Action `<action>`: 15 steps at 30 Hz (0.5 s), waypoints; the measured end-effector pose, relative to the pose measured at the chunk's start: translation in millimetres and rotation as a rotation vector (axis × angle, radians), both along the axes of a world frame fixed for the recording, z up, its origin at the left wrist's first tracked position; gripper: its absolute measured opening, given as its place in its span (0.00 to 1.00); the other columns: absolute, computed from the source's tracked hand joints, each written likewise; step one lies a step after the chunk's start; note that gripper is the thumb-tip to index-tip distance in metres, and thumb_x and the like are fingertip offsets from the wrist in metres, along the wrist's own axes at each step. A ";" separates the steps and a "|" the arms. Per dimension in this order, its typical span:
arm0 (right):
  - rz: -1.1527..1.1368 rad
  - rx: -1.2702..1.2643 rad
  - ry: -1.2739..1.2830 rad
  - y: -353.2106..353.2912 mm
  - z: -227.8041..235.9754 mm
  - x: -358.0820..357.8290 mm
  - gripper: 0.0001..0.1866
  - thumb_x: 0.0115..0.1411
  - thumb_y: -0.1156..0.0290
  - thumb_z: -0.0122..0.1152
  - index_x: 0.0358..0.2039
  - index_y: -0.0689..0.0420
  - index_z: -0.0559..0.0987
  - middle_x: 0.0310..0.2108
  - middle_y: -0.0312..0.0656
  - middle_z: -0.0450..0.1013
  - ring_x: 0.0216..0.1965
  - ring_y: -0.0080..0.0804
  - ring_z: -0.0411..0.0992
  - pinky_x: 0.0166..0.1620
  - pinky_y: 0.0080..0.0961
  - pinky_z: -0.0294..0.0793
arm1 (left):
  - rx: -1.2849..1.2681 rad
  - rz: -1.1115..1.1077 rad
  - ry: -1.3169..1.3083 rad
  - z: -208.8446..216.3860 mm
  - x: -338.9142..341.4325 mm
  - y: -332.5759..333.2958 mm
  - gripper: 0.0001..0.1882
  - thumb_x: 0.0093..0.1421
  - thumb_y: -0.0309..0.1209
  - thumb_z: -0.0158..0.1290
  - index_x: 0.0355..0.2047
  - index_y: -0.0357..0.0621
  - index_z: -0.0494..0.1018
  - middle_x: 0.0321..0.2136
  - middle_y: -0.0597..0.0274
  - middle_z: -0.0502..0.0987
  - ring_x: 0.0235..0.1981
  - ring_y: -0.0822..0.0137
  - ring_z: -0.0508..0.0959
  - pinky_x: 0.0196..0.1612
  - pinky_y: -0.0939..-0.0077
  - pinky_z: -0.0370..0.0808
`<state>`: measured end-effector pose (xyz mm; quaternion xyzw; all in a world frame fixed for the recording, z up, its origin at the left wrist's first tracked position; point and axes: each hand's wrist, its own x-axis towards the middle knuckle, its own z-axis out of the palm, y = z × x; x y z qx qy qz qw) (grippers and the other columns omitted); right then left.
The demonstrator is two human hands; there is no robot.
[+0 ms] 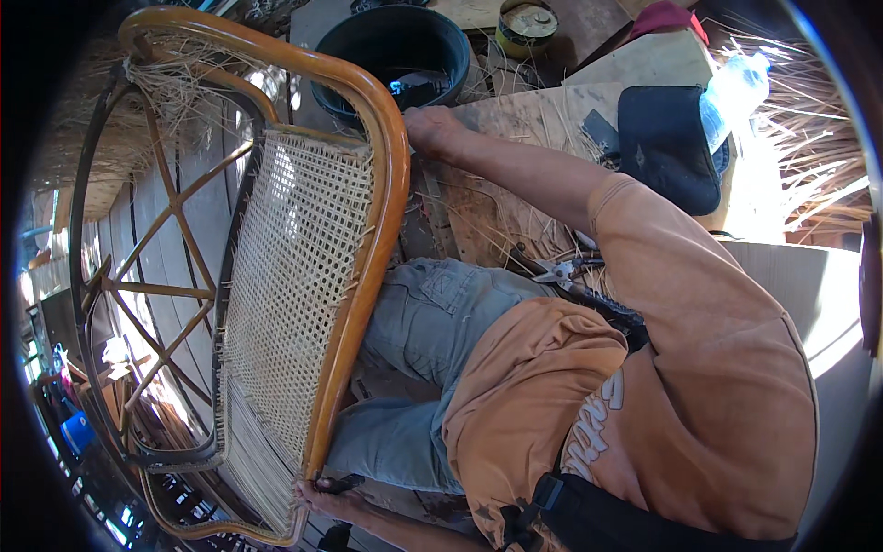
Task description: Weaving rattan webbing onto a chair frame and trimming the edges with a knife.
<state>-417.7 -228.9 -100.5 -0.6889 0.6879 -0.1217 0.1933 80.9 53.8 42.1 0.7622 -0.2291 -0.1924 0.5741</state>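
A rattan chair (395, 175) with a glossy orange-brown frame is tipped up across my lap, with open cane weave (294, 230) filling its panel. My right hand (430, 131) is closed at the outer side of the frame's upper curve, its fingertips partly hidden. At the lower corner of the frame, my left hand (324, 499) is closed around a dark tool handle (340, 483), its fingers close to the edge of the weave. The tool's working end cannot be made out. Denser straight strands (262, 460) run below the open weave.
A dark basin (391, 55) holding liquid stands beyond my right hand, near a tin can (526, 28). Pruning shears (556, 271) and cane scraps lie on the wooden board (515, 138). A black pouch (667, 147) and a clear bottle (736, 97) rest behind my right arm.
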 end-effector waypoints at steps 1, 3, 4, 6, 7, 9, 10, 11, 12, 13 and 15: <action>-0.001 0.140 0.069 -1.8 4.4 0.0 0.10 0.51 0.74 0.55 0.35 0.57 0.79 0.44 0.47 0.73 0.45 0.44 0.73 0.42 0.34 0.75 | 0.005 -0.001 0.001 1.2 -2.0 0.3 0.11 0.57 0.37 0.52 0.30 0.43 0.67 0.23 0.71 0.61 0.20 0.79 0.59 0.22 0.86 0.58; -0.038 0.104 0.057 -6.3 -12.5 -6.0 0.10 0.51 0.73 0.56 0.35 0.56 0.80 0.43 0.48 0.74 0.45 0.44 0.74 0.42 0.35 0.75 | 0.060 -0.017 0.034 4.3 -8.0 -1.5 0.11 0.57 0.37 0.52 0.29 0.43 0.67 0.23 0.71 0.61 0.19 0.80 0.59 0.21 0.88 0.57; -0.070 0.059 0.042 -9.5 -20.1 -10.9 0.10 0.51 0.72 0.56 0.35 0.56 0.81 0.42 0.48 0.74 0.44 0.44 0.74 0.41 0.35 0.75 | 0.060 -0.020 0.036 7.5 -17.7 -3.4 0.11 0.57 0.37 0.52 0.29 0.43 0.67 0.23 0.71 0.61 0.19 0.80 0.59 0.21 0.88 0.57; -0.100 0.084 0.028 -11.8 -19.2 -25.5 0.10 0.51 0.70 0.56 0.34 0.56 0.81 0.41 0.49 0.75 0.43 0.45 0.74 0.41 0.36 0.75 | -0.011 0.024 -0.012 13.0 -41.6 -5.2 0.11 0.58 0.37 0.52 0.29 0.43 0.67 0.23 0.70 0.62 0.18 0.81 0.59 0.19 0.90 0.56; -0.127 0.108 0.010 -12.0 -15.1 -30.4 0.10 0.51 0.69 0.56 0.34 0.56 0.81 0.39 0.49 0.75 0.42 0.45 0.75 0.40 0.37 0.75 | -0.015 0.017 -0.013 12.4 -39.6 -3.8 0.11 0.58 0.37 0.52 0.29 0.43 0.67 0.23 0.70 0.62 0.18 0.81 0.59 0.19 0.90 0.56; -0.141 0.082 -0.040 -6.6 -8.2 -38.8 0.11 0.51 0.69 0.56 0.34 0.56 0.81 0.39 0.49 0.75 0.42 0.44 0.75 0.40 0.37 0.74 | -0.027 0.050 0.045 10.3 -28.1 4.4 0.10 0.59 0.37 0.53 0.35 0.45 0.68 0.23 0.71 0.64 0.15 0.83 0.59 0.17 0.89 0.56; -0.143 0.058 -0.090 -5.4 -4.9 -40.7 0.11 0.52 0.68 0.55 0.35 0.55 0.81 0.39 0.49 0.75 0.41 0.44 0.75 0.41 0.37 0.74 | -0.035 0.049 0.041 11.2 -23.1 6.9 0.10 0.59 0.37 0.53 0.35 0.45 0.68 0.23 0.71 0.64 0.15 0.83 0.59 0.17 0.89 0.56; -0.141 0.051 -0.097 -5.8 -4.8 -41.1 0.11 0.52 0.68 0.55 0.35 0.55 0.81 0.39 0.49 0.75 0.41 0.44 0.75 0.41 0.37 0.74 | -0.046 0.058 0.040 12.9 -17.9 9.8 0.10 0.59 0.36 0.53 0.35 0.46 0.68 0.22 0.71 0.64 0.14 0.82 0.59 0.16 0.89 0.56; -0.139 0.030 -0.158 -6.0 -6.9 -38.7 0.11 0.52 0.68 0.52 0.33 0.57 0.79 0.36 0.50 0.75 0.41 0.46 0.74 0.41 0.39 0.73 | -0.059 0.072 0.036 15.7 -11.4 12.2 0.09 0.60 0.36 0.52 0.35 0.46 0.68 0.22 0.70 0.64 0.13 0.82 0.59 0.15 0.89 0.57; -0.123 0.009 -0.226 -7.2 -13.1 -30.4 0.11 0.53 0.67 0.50 0.32 0.59 0.78 0.34 0.51 0.75 0.40 0.48 0.73 0.41 0.41 0.72 | -0.071 0.090 0.020 25.3 -12.5 14.2 0.09 0.60 0.36 0.52 0.35 0.46 0.68 0.22 0.70 0.64 0.13 0.82 0.59 0.15 0.89 0.57; -0.021 -0.035 -0.107 -16.7 -48.3 -30.9 0.11 0.54 0.67 0.49 0.31 0.58 0.77 0.33 0.51 0.75 0.38 0.47 0.73 0.41 0.41 0.71 | -0.134 -0.042 0.150 50.2 -27.4 13.3 0.08 0.61 0.37 0.50 0.33 0.47 0.68 0.21 0.71 0.65 0.13 0.82 0.59 0.13 0.90 0.58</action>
